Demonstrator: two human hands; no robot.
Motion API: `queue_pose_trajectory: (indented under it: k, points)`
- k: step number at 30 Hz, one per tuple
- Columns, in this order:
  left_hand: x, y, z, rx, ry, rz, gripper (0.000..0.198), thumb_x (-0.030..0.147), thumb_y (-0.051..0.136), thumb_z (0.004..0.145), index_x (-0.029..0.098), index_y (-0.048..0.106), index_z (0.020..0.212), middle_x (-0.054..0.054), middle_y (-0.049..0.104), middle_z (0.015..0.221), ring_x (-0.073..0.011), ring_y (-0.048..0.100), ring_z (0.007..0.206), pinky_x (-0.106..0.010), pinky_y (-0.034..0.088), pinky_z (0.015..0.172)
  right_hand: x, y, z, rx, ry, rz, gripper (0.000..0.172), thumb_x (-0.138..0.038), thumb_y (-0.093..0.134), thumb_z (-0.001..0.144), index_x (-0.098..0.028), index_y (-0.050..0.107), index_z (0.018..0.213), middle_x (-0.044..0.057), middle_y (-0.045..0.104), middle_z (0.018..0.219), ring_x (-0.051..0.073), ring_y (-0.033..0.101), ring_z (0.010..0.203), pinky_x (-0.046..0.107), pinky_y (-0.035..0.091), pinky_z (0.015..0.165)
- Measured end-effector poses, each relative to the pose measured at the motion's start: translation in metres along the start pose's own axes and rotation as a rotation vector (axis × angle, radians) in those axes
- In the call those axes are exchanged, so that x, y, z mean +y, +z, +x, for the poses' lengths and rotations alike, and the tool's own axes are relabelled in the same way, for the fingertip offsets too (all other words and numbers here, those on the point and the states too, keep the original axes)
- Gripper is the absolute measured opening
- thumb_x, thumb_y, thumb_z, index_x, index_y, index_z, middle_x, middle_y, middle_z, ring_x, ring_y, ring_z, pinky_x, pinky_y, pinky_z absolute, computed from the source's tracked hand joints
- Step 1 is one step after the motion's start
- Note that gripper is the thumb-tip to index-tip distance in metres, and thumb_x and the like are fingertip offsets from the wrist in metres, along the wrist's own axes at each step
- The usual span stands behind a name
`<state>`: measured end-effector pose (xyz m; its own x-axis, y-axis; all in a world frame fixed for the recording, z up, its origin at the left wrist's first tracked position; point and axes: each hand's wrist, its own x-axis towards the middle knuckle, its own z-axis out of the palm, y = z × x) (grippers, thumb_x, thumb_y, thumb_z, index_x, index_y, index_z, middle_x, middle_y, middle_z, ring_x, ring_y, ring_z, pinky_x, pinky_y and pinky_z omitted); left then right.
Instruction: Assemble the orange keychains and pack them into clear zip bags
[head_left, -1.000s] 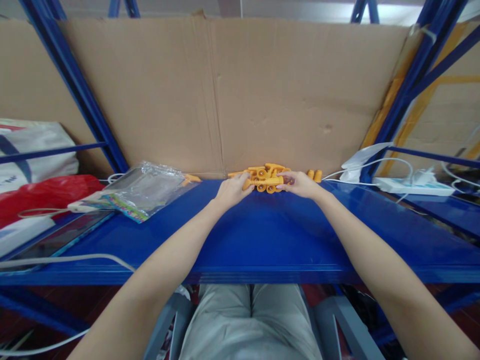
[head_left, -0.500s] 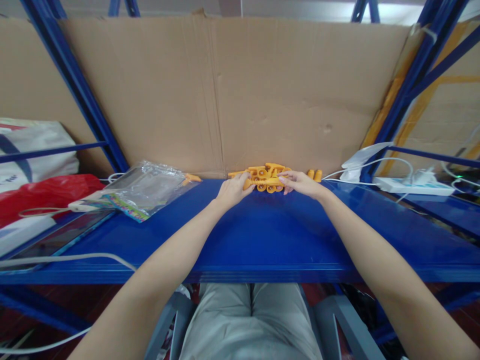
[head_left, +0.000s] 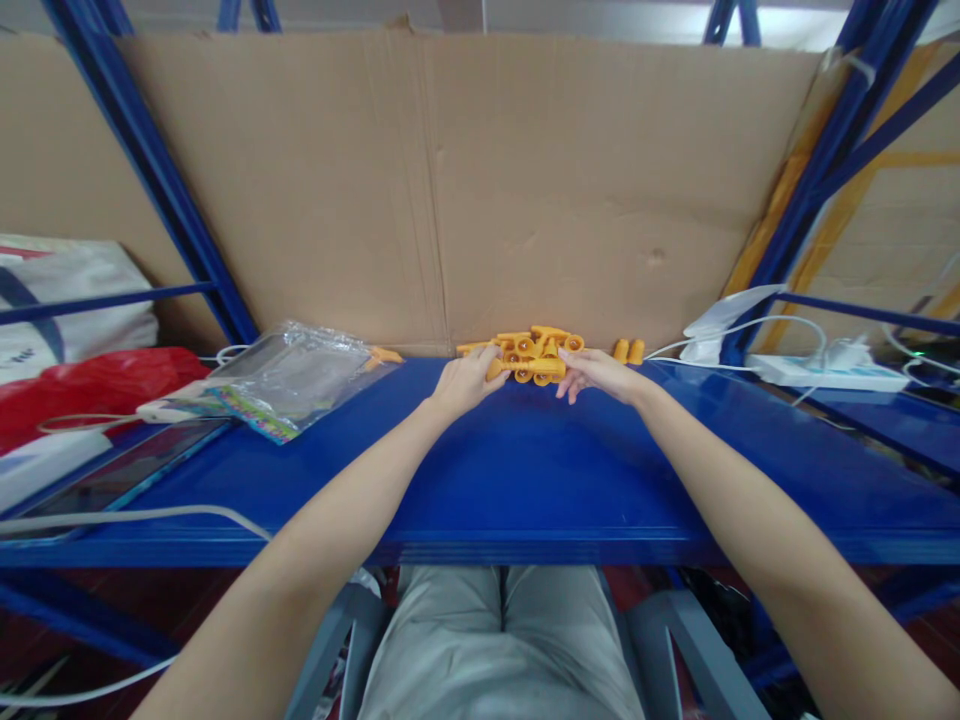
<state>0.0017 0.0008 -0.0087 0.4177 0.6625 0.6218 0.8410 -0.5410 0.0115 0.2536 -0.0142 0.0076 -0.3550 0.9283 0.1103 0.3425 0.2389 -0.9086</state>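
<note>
A pile of small orange plastic pieces lies at the back of the blue shelf, against the cardboard wall. My left hand rests at the pile's left side, fingers curled round the end of one orange piece. At the pile's right side, my right hand has its fingers stretched out and apart, their tips touching the pile's front edge. Two more orange pieces stand just right of that hand.
A clear plastic bag with a colourful card lies at left, beside a tablet and a red bag. A white power strip with cables sits at right. Cardboard closes the back; blue uprights stand on both sides.
My right hand let go of the orange piece it pinched and spread its fingers, sliding slightly toward me. The left hand has stayed on the pile.
</note>
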Motion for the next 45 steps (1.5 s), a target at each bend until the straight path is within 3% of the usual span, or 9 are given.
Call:
queue_pose_trajectory:
  k: [5,11,15,21,26,32,35,40,45]
  points:
    - [0.0003,-0.0002,0.0002,-0.005,-0.022,0.004,0.031,0.036,0.058,0.091,0.019,0.058,0.117,-0.011,0.069,0.119,-0.0227,0.069,0.099,-0.030,0.054,0.079,-0.0050,0.0010,-0.0025,0.028,0.009,-0.006,0.051,-0.069,0.048,0.090,-0.019,0.061,0.085,0.010,0.075,0.076,0.019,0.070,0.061,0.038,0.059,0.065]
    - [-0.0014,0.0013,-0.0004,0.013,-0.026,-0.006,0.029,0.036,0.059,0.091,0.020,0.058,0.115,-0.010,0.071,0.113,-0.0222,0.070,0.096,-0.030,0.054,0.078,-0.0074,-0.0006,-0.0063,0.004,0.014,0.029,0.042,-0.047,0.077,0.079,-0.021,0.055,0.103,0.006,0.076,0.081,0.019,0.072,0.072,0.034,0.058,0.072]
    - [-0.0025,0.0030,-0.0007,0.034,-0.016,-0.022,0.028,0.036,0.060,0.089,0.020,0.058,0.113,-0.009,0.072,0.111,-0.0214,0.069,0.096,-0.029,0.053,0.078,-0.0050,0.0023,-0.0038,0.010,0.010,0.069,0.041,-0.059,0.067,0.083,-0.020,0.055,0.087,0.008,0.074,0.073,0.019,0.070,0.064,0.036,0.058,0.068]
    - [-0.0003,0.0020,-0.0007,0.023,-0.027,-0.030,0.031,0.036,0.062,0.089,0.019,0.058,0.114,-0.011,0.071,0.113,-0.0231,0.069,0.099,-0.031,0.053,0.079,-0.0048,0.0075,-0.0008,0.043,0.039,0.027,0.063,-0.080,0.048,0.081,-0.019,0.059,0.068,0.009,0.068,0.059,0.016,0.062,0.046,0.032,0.053,0.051]
    - [0.0018,-0.0010,-0.0003,0.020,-0.073,-0.049,0.034,0.041,0.065,0.087,0.020,0.058,0.112,-0.010,0.071,0.110,-0.0233,0.069,0.096,-0.030,0.053,0.078,-0.0061,0.0037,-0.0023,0.022,0.042,0.020,0.059,-0.076,0.049,0.084,-0.019,0.062,0.079,0.010,0.074,0.074,0.016,0.067,0.052,0.031,0.054,0.054]
    - [0.0021,-0.0017,-0.0005,0.047,-0.076,-0.057,0.030,0.042,0.063,0.088,0.020,0.058,0.109,-0.010,0.072,0.109,-0.0236,0.070,0.096,-0.031,0.053,0.078,-0.0083,0.0010,-0.0066,-0.032,-0.001,0.067,0.040,-0.046,0.076,0.080,-0.020,0.058,0.104,0.006,0.077,0.090,0.016,0.072,0.065,0.029,0.059,0.064]
    - [0.0022,-0.0014,-0.0008,0.054,-0.064,-0.044,0.030,0.042,0.064,0.088,0.020,0.059,0.108,-0.010,0.072,0.108,-0.0237,0.070,0.097,-0.030,0.053,0.077,-0.0085,0.0041,-0.0059,-0.022,-0.001,0.089,0.036,-0.052,0.069,0.085,-0.018,0.059,0.089,0.008,0.076,0.078,0.016,0.070,0.058,0.031,0.059,0.061]
    - [0.0022,-0.0003,-0.0010,0.089,-0.039,-0.044,0.031,0.043,0.064,0.087,0.021,0.059,0.108,-0.008,0.073,0.105,-0.0225,0.069,0.095,-0.029,0.053,0.076,-0.0060,0.0071,-0.0012,-0.003,0.073,0.047,0.064,-0.077,0.044,0.086,-0.018,0.061,0.069,0.010,0.070,0.060,0.017,0.064,0.046,0.032,0.056,0.049]
    - [0.0019,-0.0008,-0.0003,0.097,-0.058,-0.058,0.029,0.042,0.065,0.087,0.021,0.059,0.106,-0.009,0.073,0.106,-0.0226,0.070,0.095,-0.029,0.053,0.076,-0.0077,0.0027,-0.0037,0.046,0.084,0.028,0.054,-0.070,0.053,0.086,-0.018,0.066,0.090,0.011,0.075,0.080,0.018,0.068,0.054,0.030,0.055,0.051]
